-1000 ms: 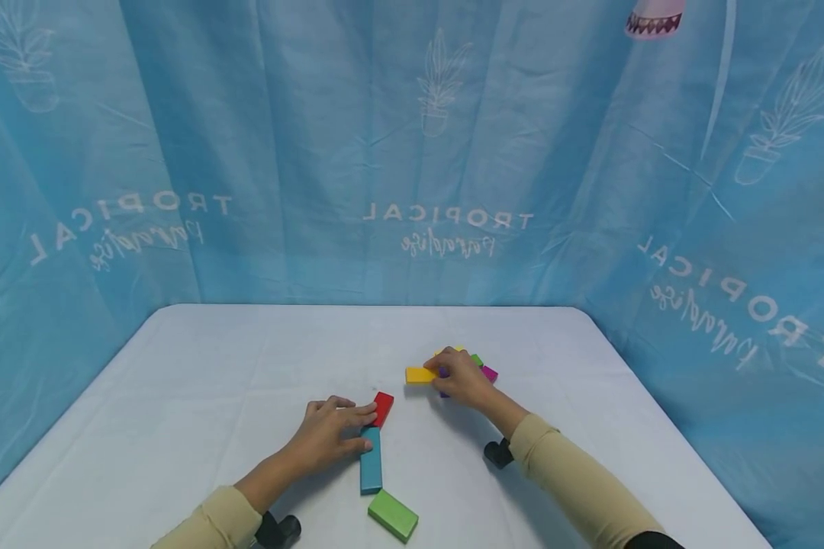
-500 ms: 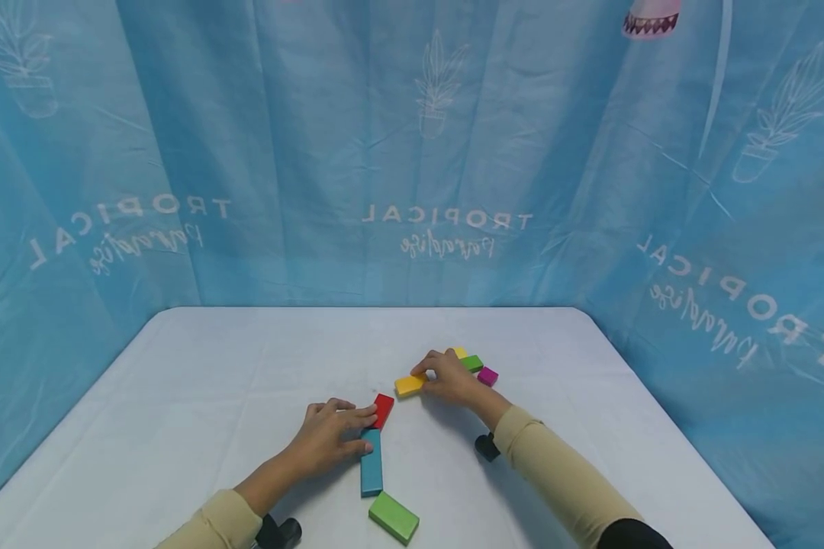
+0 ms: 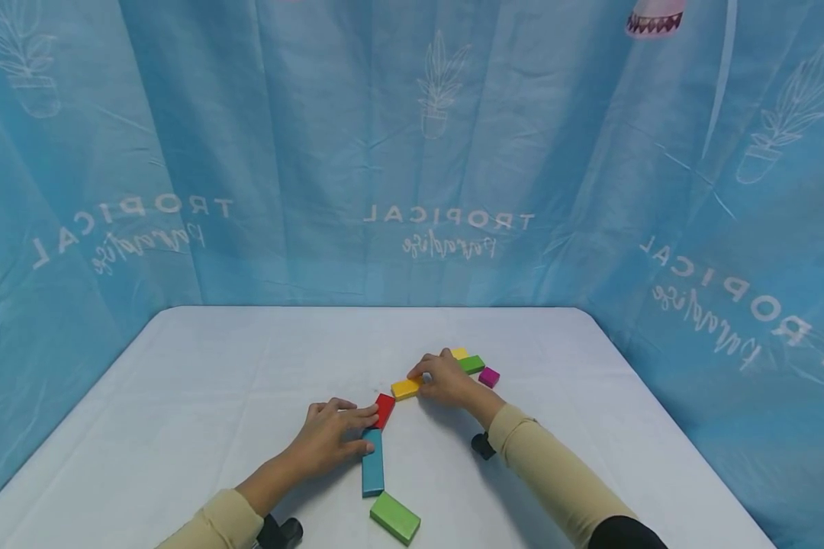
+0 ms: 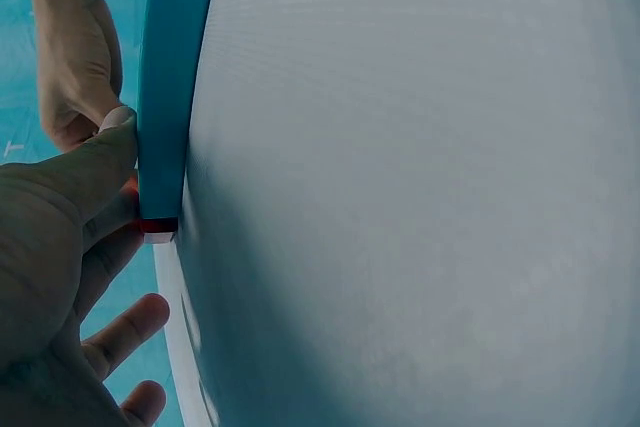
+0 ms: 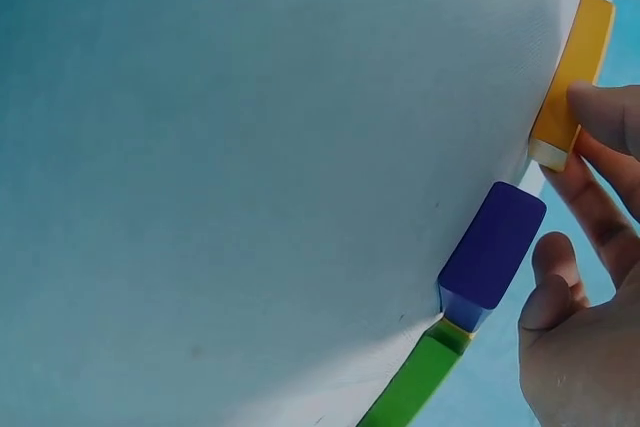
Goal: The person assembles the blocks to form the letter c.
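Several colored rectangular blocks lie on the white table. My right hand pinches a yellow block between thumb and fingers, its left end close to the red block. My left hand rests at the left of the row, a fingertip touching the red block and the thumb touching the teal blue block. In the left wrist view the thumb lies against the side of the blue block. A purple block shows in the right wrist view; my right hand hides it in the head view.
Nearest me is a light green block, touching or almost touching the blue one's corner. Beyond my right hand lie another yellow block, a green block and a magenta block. A blue curtain surrounds the table.
My right hand has moved the yellow block left and toward me, turning it slightly, until it came near the red block. My left hand has stayed in place.
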The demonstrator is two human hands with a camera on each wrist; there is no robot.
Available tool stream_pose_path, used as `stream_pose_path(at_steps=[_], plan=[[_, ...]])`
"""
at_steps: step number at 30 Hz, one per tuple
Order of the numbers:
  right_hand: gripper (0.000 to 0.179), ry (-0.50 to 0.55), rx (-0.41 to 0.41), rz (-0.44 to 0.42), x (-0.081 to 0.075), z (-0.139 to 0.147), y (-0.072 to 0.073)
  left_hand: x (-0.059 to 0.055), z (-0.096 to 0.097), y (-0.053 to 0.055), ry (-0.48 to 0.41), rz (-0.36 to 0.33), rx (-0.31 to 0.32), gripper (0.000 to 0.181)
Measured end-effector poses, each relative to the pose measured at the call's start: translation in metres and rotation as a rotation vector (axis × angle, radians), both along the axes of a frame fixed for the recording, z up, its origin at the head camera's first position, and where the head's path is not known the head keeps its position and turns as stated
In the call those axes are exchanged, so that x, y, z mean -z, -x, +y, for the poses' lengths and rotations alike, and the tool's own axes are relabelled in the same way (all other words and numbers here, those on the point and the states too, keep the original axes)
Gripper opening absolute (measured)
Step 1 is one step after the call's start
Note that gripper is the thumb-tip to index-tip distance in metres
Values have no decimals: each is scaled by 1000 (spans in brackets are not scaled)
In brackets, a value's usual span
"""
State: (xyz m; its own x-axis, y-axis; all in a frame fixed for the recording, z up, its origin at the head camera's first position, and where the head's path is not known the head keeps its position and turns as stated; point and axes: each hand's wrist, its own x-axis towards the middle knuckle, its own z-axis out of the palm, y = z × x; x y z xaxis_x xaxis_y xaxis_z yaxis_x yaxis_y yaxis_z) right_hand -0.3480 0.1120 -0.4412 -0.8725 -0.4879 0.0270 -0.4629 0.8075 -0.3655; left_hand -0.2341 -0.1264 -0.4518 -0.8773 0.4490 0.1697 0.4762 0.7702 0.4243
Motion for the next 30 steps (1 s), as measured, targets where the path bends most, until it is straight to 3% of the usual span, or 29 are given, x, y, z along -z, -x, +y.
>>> stream_pose_path(at_steps=[30], plan=[[28,-49,-20,27,-4,-4,-5,-3,2,-1,0,-19,-13,50]])
